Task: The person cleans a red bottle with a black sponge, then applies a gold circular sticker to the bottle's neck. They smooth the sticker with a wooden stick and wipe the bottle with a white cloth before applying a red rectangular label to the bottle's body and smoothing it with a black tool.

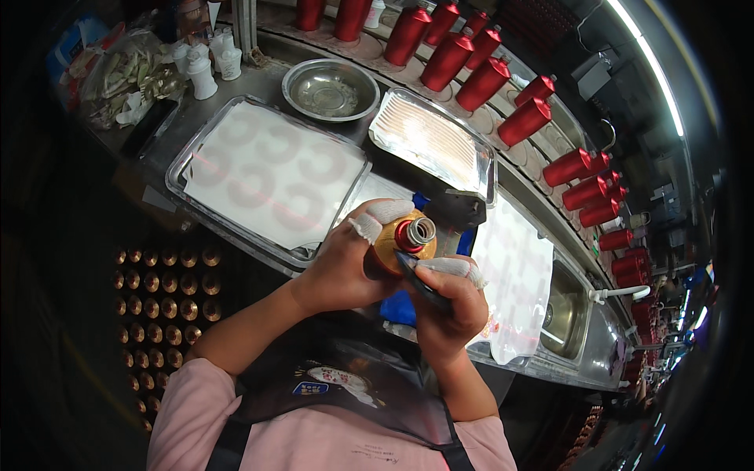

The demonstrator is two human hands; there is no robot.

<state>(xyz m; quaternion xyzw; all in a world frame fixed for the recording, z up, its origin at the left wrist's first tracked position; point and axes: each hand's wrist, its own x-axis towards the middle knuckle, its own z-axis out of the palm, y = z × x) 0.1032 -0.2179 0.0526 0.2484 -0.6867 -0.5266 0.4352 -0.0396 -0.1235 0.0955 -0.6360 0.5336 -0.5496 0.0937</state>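
Left grip (345,263) wraps the gold bottle (393,250); right grip (444,302) pinches a dark tool (420,284) at its neck. I'd hold the bottle steady and work gently.

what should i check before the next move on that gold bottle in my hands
1. Left hand grips the gold bottle with the red neck and silver mouth: ok.
2. Right hand holds the thin dark tool: ok.
3. Tool tip rests at the bottle's shoulder: ok.
4. White finger wraps in place: ok.
5. Bottle mouth clean: cannot tell.
6. Clear plastic tray with white liner nearby: ok.
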